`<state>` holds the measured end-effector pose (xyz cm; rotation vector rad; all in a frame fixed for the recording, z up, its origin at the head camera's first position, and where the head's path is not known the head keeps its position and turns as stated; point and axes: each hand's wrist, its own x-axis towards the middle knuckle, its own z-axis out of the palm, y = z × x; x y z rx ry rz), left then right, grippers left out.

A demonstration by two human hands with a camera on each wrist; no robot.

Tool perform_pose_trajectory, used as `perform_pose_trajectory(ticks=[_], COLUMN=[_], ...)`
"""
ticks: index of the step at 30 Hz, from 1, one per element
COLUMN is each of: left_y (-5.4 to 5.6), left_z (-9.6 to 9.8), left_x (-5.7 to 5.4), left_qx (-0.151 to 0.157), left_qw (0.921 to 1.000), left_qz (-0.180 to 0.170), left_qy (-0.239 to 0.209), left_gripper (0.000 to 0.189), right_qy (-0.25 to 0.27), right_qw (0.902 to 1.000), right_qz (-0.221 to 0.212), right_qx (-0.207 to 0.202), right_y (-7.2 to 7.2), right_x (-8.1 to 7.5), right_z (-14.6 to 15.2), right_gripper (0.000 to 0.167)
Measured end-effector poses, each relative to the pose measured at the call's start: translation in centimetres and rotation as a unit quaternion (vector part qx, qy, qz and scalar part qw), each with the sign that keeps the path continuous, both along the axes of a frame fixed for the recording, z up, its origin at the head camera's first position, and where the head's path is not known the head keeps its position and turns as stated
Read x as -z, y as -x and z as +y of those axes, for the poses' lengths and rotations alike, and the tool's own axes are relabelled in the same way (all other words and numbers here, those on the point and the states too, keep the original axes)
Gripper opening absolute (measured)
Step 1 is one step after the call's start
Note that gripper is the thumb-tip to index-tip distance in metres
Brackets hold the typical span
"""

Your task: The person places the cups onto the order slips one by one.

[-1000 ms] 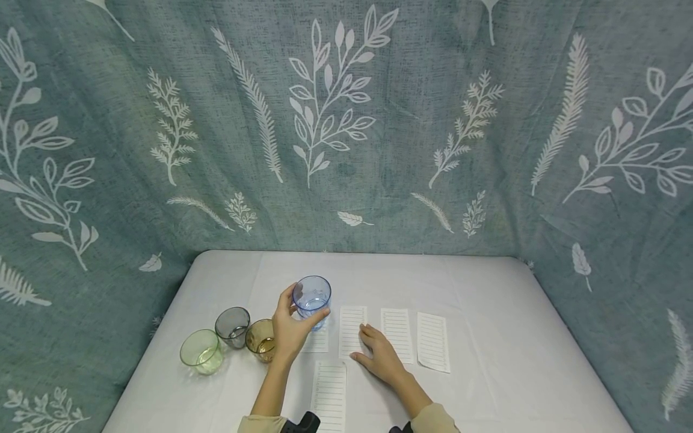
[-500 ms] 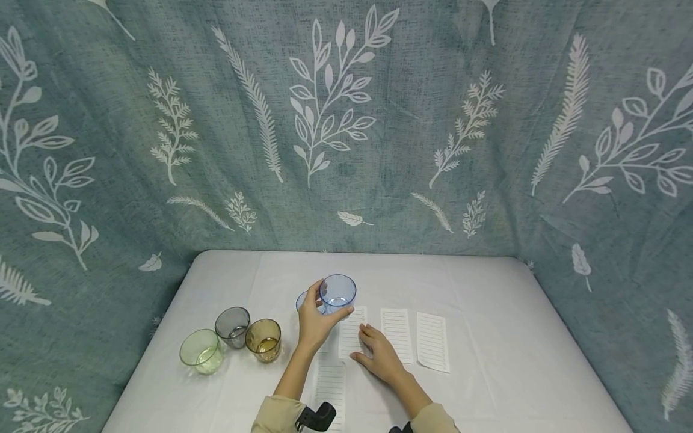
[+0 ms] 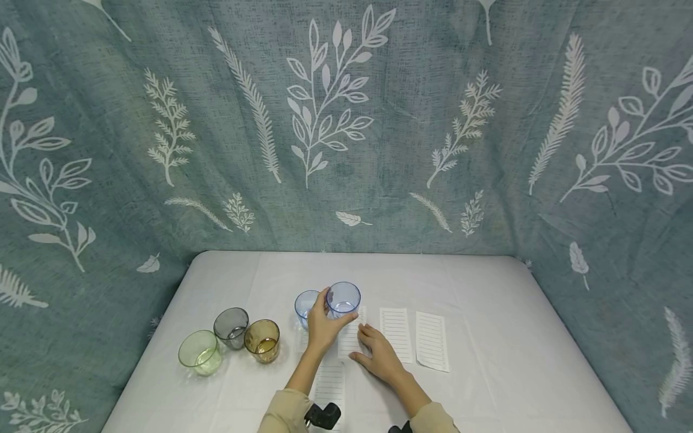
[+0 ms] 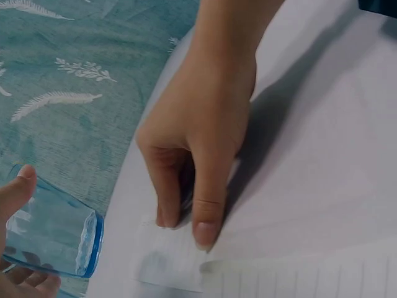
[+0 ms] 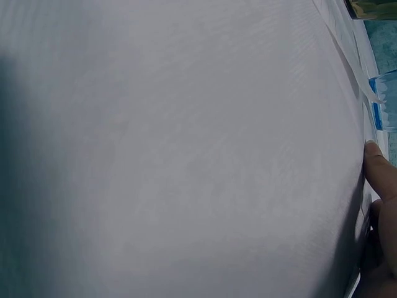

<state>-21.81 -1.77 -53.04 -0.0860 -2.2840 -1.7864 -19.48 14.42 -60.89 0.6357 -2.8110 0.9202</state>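
Observation:
My left hand (image 3: 323,331) grips a clear blue glass (image 3: 343,299) by its side, thumb on one side and fingers on the other. That glass hangs over the far end of a lined paper card (image 3: 349,347) and appears tilted in the left wrist view. My right hand (image 3: 381,355) rests with relaxed fingertips at this card's right edge, holding nothing. A second blue glass (image 3: 304,308) stands just left of my left hand, on another card partly hidden by my arm. In the right wrist view the right thumb (image 5: 379,171) shows at the edge.
Brown (image 3: 263,341), grey (image 3: 231,328) and green (image 3: 200,353) glasses stand close together at the left. Two lined cards (image 3: 395,335) lie to the right of my right hand. One more lined card (image 3: 329,385) lies nearer, under my left forearm. A patterned curtain (image 3: 346,120) surrounds the table.
My left hand has moved right with the blue glass, from the leftmost card to the one beside it, then slightly nearer. The second blue glass has come into view. My right hand has stayed put.

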Motion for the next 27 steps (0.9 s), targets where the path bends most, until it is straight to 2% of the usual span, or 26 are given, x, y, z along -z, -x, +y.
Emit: perform_pose_trajectory(ticks=[10, 17, 27], left_y=[0.7, 1.2, 1.2], left_z=[0.9, 1.6, 2.0], left_x=[1.4, 2.7, 4.3], left_qx=[0.015, 0.010, 0.007], left_qw=[0.9995, 0.9985, 0.9983], left_qz=[-0.001, -0.008, -0.026], left_qy=[0.026, 0.054, 0.051], left_gripper=[0.085, 0.084, 0.085], right_qy=[0.001, -0.005, -0.013], right_qw=[0.9999, 0.9999, 0.9999], right_qz=[0.015, 0.014, 0.009], right_qx=[-0.005, -0.004, -0.004], right_y=[0.1, 0.0, -0.2], right_x=[0.0, 0.0, -0.3], right_z=[0.0, 0.0, -0.1], right_gripper=[0.056, 0.057, 0.058])
